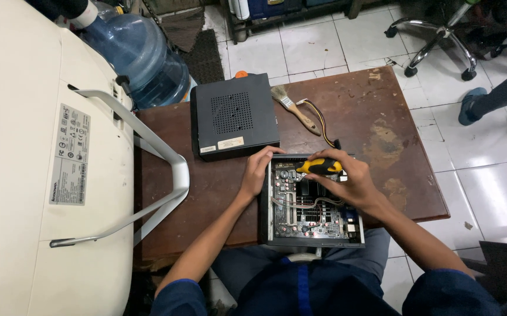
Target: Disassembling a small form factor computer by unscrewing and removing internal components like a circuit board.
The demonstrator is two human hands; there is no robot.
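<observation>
While your right hand (347, 178) curls its fingers around the yellow-and-black handle of a screwdriver (319, 166), the tool lies across the far edge of the open computer case (312, 202), over the circuit board (309, 210) inside. Your left hand (257, 169) grips the case's far left corner, fingers bent over the rim and thumb along its side, holding nothing else. The case sits at the near edge of the worn brown table (376, 117), just above your lap, with its board and a bundle of red wires exposed. Just beyond your left hand lies a black cover panel (233, 115) with a perforated vent. To its right rest a paintbrush (293, 108) with a wooden handle and a yellow-and-black cable (322, 130). On your left, a white monitor (25, 175) lies face down with its silver stand (148, 152) up; a blue water jug (136, 52) stands behind it.
</observation>
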